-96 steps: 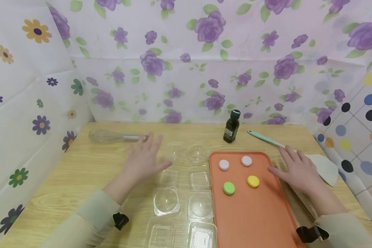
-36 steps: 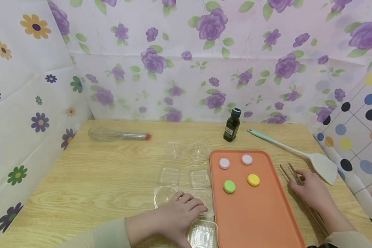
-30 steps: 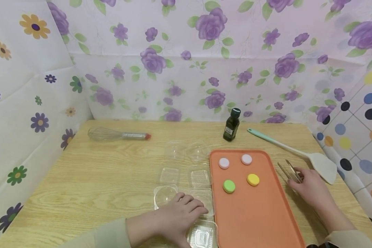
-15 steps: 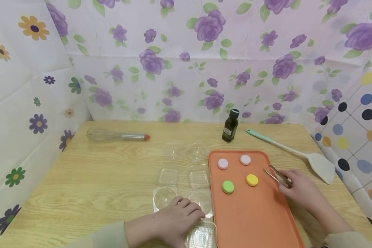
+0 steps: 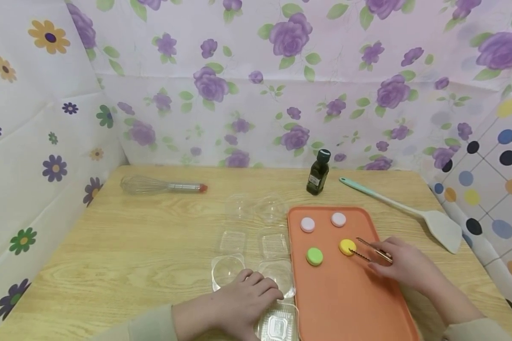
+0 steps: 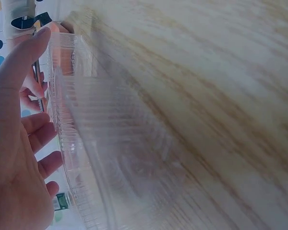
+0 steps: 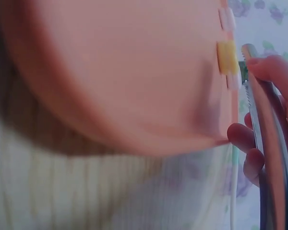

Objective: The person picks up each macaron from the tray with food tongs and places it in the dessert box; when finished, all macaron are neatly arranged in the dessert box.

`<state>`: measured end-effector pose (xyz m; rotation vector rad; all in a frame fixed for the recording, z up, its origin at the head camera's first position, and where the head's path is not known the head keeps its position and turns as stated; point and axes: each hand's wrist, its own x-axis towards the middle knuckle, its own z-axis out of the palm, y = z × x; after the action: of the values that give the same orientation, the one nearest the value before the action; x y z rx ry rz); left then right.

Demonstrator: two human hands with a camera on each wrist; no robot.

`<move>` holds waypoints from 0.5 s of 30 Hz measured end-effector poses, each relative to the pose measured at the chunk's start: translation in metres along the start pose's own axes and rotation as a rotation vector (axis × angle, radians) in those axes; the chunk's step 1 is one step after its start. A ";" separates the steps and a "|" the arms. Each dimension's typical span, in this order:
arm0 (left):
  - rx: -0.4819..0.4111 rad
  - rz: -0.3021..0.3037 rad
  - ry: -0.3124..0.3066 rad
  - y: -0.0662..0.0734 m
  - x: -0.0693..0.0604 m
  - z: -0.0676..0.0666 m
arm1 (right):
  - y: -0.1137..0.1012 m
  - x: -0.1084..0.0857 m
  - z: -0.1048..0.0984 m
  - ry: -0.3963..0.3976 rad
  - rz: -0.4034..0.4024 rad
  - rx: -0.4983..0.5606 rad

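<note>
In the head view my right hand (image 5: 403, 263) grips metal tongs (image 5: 384, 255) over the orange tray (image 5: 350, 303). The tongs' tips are spread beside the yellow macaron (image 5: 347, 246); contact cannot be told. A green macaron (image 5: 314, 256) and two pale pink ones (image 5: 307, 224) (image 5: 338, 219) lie on the tray. My left hand (image 5: 243, 303) is at the clear plastic containers (image 5: 278, 324) left of the tray. In the left wrist view its fingers (image 6: 48, 165) are loosely bent beside a clear container (image 6: 115, 143). The right wrist view shows the tongs (image 7: 271, 158) in my right hand (image 7: 278, 76).
A whisk (image 5: 162, 185) lies at the back left of the wooden table (image 5: 123, 251). The dark bottle (image 5: 318, 173) stands behind the tray. Right of the tray lies a spatula (image 5: 441, 227) with a pale green handle. Clear domed lids (image 5: 270, 208) are at the back of the container rows.
My right hand has picked up the tongs from the table's right side and moved them left over the tray to the yellow macaron. My left hand came down to the near containers and stayed.
</note>
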<state>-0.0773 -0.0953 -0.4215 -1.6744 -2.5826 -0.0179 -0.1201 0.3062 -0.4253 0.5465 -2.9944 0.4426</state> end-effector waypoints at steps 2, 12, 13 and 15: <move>0.003 0.000 -0.001 0.000 0.000 -0.001 | -0.002 0.000 0.001 -0.015 -0.010 -0.010; 0.057 0.005 -0.021 0.002 0.003 -0.002 | -0.014 0.007 -0.001 -0.097 0.000 -0.015; 0.056 0.004 -0.022 0.002 0.003 -0.002 | -0.015 0.008 -0.001 -0.103 0.003 -0.017; 0.049 0.000 -0.025 0.002 0.002 -0.003 | -0.016 0.008 -0.001 -0.109 0.007 -0.017</move>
<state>-0.0765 -0.0930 -0.4188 -1.6682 -2.5791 0.0666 -0.1225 0.2896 -0.4194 0.5780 -3.1016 0.4005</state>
